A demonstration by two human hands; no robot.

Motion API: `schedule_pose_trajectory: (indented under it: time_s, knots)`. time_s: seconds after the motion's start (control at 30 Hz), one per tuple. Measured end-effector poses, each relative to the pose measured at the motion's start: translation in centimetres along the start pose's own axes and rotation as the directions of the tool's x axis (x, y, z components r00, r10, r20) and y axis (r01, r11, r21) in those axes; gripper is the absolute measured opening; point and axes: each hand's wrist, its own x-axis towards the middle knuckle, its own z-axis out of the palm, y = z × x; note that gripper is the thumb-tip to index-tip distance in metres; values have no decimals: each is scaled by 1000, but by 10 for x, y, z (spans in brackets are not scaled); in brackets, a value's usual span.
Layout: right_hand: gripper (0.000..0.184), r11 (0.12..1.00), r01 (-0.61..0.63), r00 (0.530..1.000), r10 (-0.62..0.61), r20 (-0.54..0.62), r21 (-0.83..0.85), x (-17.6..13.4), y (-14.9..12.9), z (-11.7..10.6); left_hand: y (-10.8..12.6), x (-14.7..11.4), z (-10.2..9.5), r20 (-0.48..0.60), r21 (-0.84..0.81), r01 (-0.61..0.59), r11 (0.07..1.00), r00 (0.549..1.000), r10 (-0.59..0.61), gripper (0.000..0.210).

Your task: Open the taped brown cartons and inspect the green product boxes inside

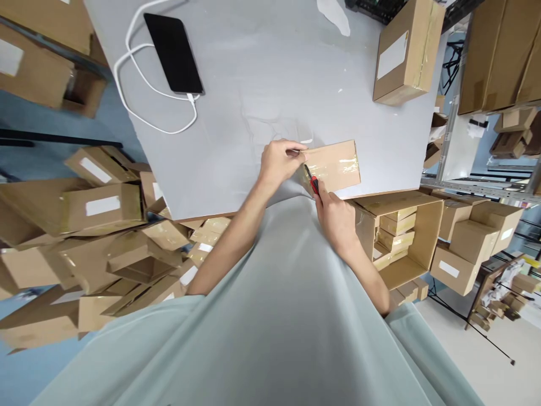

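Observation:
A small taped cardboard box lies on the grey table close to its front edge. Clear tape shines across its upper face. My right hand is closed around a red and black utility knife, whose tip touches the box's left end. At that same end my left hand has its fingers closed on the box's far left corner. Part of the corner is hidden by these fingers.
On the table are a black phone with a white cable and a taller labelled box. An open carton of small boxes stands below the right front edge. Several cardboard boxes are piled at the left.

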Motion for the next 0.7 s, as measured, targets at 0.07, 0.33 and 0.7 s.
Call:
schedule_pose_trajectory:
  time_s: [0.07, 0.33, 0.7]
  knots:
    - [64, 999, -9, 1000, 10, 26, -46, -3, -1, 0, 2, 1, 2, -7, -1, 37, 999, 999, -37, 25]
    - [60, 998, -56, 996, 56, 67, 1, -2, -7, -11, 37, -10, 8, -130, 92, 141, 986, 983, -128, 19]
    - [55, 993, -91, 990, 98, 101, -74, -24, -11, 9, 36, -21, 18, -179, 126, 144, 981, 977, -120, 17]
